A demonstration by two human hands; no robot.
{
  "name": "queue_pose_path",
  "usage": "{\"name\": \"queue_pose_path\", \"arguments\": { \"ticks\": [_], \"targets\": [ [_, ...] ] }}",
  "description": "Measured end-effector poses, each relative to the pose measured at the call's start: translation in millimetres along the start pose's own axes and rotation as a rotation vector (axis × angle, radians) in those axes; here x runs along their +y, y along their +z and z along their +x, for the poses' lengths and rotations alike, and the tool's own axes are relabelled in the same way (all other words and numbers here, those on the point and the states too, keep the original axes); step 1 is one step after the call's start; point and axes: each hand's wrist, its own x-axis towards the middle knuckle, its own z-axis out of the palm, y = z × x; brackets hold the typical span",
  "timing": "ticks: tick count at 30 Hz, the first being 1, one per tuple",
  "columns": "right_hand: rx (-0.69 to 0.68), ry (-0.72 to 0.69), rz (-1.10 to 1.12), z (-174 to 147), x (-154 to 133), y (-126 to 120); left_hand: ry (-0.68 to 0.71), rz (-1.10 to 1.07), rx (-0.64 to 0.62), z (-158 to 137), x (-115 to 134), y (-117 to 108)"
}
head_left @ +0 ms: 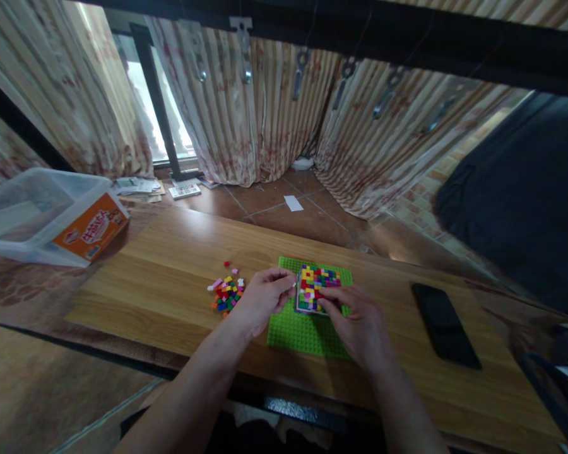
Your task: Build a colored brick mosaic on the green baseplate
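Observation:
A green studded baseplate (296, 334) lies on the wooden table. On it sits a flat, many-coloured build of small toy bricks (308, 284), packed closely in red, yellow, green, purple and pink. My left hand (267, 293) is at the build's left edge, thumb and forefinger pinched on a tiny whitish piece that looks like a toy brick. Over the build's lower right side, my right hand (360, 321) has thumb and forefinger closed at a red toy brick (317, 294); the fingers partly hide that area. Left of my left hand lies a loose pile of coloured toy bricks (227, 293).
A black phone (445, 325) lies at the table's right side. Beyond the left end stands a clear plastic box (42, 214) with an orange label. Papers (137, 187) lie behind the table, near striped curtains (265, 113). A black bar with hanging metal clips crosses overhead.

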Motion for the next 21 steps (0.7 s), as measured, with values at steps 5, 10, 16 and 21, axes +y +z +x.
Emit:
{"name": "queue_pose_path", "arguments": {
  "ticks": [5, 10, 16, 21],
  "targets": [
    [-0.002, 0.058, 0.022, -0.6, 1.4, -3.7, -0.003, -0.001, 0.005, 0.0, 0.2, -0.3],
    [0.063, 0.152, 0.034, 0.0, 3.9, -7.3, 0.005, -0.002, 0.005, 0.6, -0.4, -0.6],
    [0.078, 0.226, 0.071, 2.8, 3.7, -0.3, 0.002, 0.01, 0.001, 0.3, -0.5, -0.5],
    [0.085, 0.297, 0.152, 4.0, 6.6, 6.0, 0.018, 0.019, -0.001, 0.0, -0.9, -0.1]
  ]
}}
